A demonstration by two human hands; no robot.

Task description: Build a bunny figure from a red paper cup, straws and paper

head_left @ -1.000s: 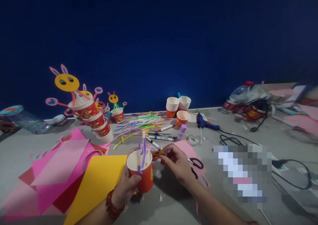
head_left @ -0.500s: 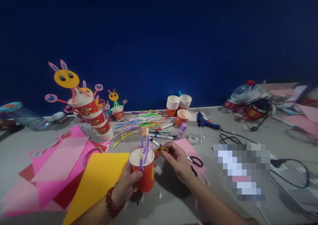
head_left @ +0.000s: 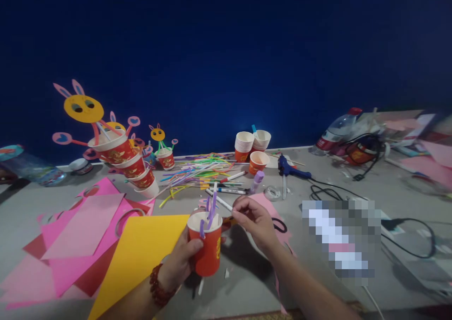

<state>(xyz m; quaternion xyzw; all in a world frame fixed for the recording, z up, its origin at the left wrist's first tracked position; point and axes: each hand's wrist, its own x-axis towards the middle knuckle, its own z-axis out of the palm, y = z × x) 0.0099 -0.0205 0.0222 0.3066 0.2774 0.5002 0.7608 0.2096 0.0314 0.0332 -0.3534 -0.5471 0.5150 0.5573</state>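
A left hand is wrapping its fingers around a red cup at the lower center of the frame, purple stems rising from inside. The cup is hiding most of those fingertips. To its right, a right hand is bending its fingers narrowly, thumb near forefinger, at the end of a white pen; whether they are gripping it cannot be told. A yellow piece is showing only partly below them. The right hand is also covering part of the scissors, while pixelation is masking an item on the worktop at lower right.
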